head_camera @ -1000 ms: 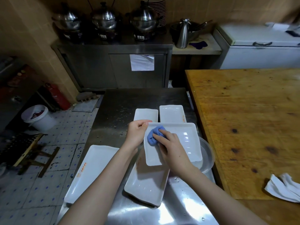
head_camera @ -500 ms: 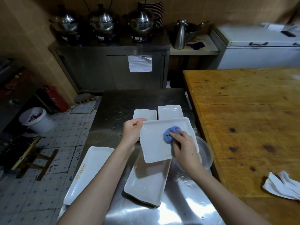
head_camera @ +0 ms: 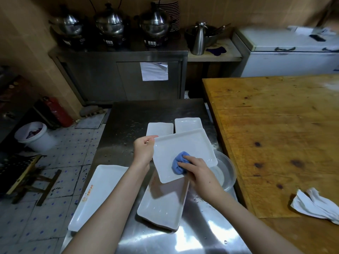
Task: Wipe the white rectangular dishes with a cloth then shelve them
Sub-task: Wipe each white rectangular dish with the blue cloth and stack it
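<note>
One head-worn wide-angle view looks forward and steeply down, close over the steel counter (head_camera: 128,121); wooden table (head_camera: 275,134) at three o'clock, steel cabinet (head_camera: 102,79) at twelve.

Under our hands the metal counter (head_camera: 128,114) shines, wet and smooth. The white dish (head_camera: 183,145) our left hand (head_camera: 144,150) grips looks glossy, like glazed ceramic; the blue cloth (head_camera: 178,165) under our right hand (head_camera: 197,168) is soft and matt. Right of them, the wood table (head_camera: 275,125) is worn and stained.

a restaurant kitchen: steel counter (head_camera: 146,114), three steel cookers (head_camera: 110,24), stacked plates (head_camera: 174,15), chest freezer (head_camera: 286,57).
</note>
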Motion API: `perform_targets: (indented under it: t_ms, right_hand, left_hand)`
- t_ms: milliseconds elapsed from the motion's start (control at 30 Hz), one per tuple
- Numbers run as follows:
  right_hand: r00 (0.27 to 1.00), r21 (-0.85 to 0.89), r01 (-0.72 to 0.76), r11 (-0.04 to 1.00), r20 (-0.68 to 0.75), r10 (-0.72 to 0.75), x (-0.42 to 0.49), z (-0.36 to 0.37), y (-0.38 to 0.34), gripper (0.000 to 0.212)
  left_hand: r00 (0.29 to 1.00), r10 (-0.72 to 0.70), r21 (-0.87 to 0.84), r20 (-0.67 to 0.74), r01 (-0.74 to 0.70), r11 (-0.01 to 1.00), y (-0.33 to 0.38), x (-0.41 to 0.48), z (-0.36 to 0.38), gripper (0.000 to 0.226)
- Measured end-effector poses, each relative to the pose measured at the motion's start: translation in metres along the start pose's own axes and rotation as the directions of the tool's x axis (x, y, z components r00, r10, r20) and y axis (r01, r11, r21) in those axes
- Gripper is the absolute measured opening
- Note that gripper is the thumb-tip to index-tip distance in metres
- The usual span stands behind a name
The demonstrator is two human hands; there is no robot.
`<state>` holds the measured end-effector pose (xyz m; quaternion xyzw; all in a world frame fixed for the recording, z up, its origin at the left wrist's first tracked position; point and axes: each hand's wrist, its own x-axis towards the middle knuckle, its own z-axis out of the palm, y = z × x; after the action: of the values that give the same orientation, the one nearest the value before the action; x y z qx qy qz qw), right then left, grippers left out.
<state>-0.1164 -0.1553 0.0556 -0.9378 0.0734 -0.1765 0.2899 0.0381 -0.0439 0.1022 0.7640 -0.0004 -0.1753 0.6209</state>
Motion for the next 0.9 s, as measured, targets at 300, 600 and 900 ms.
perform_targets:
  t_ms: [300,600,900]
  right_hand:
    - [0.985,-0.095,-0.161,0.982,-0.08,0.154,-0.015,-0.02,0.035,0.034]
    - [0.993,0.022,-0.088,0.996,-0.079,0.09,-0.004,0.021,-0.011,0.033]
    - [1.0,0.03,0.008,1.0,-0.001,-0.008,0.003,0.025,-0.022,0.034]
  left_hand:
    - [1.0,-0.019,0.002,-0.014,0.019,1.0,-0.004,0.0,-0.01,0.022]
    - [0.999,-0.046,-0.049,0.01,0.047,0.998,-0.004,-0.01,0.006,0.016]
    - [0.996,-0.056,-0.031,0.074,0.059,0.998,-0.003,-0.017,0.012,0.018]
